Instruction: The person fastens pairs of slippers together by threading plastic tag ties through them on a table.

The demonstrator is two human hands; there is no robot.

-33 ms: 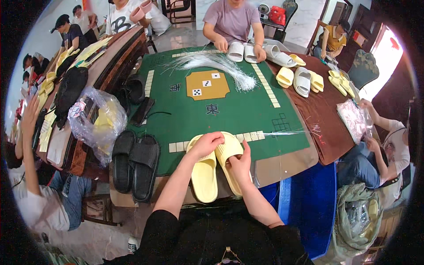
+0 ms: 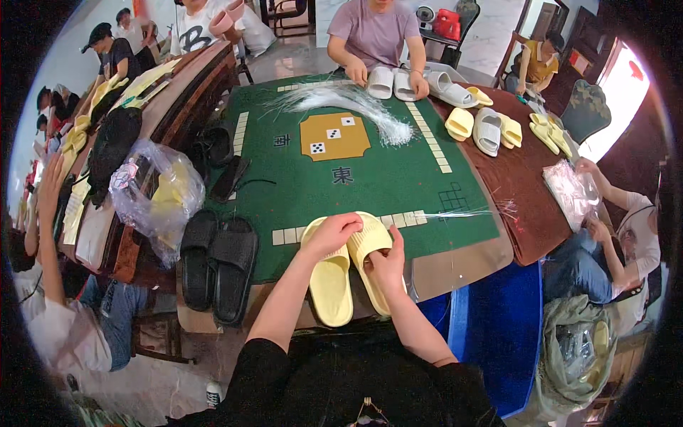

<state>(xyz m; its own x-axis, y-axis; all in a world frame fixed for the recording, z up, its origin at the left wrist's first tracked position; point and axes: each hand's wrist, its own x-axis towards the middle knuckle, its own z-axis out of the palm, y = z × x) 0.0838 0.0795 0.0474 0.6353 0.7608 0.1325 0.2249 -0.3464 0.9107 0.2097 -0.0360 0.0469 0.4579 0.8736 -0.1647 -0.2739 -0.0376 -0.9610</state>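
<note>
Head view: my left hand (image 2: 331, 235) presses down on the strap of one pale yellow slide sandal (image 2: 331, 285), while my right hand (image 2: 386, 265) pinches its mate (image 2: 370, 245) just beside it, keeping the pair aligned at the green desk (image 2: 384, 178)'s near edge. Black sandals (image 2: 217, 267) lie left of my left hand.

Even, soft daylight fills the room, brightest at a blown-out window (image 2: 620, 92) on the right. The green tabletop (image 2: 384, 181) is evenly lit with faint shadows. Focus is sharp at centre; fisheye bending curves the edges, and a black vignette rings the frame.
</note>
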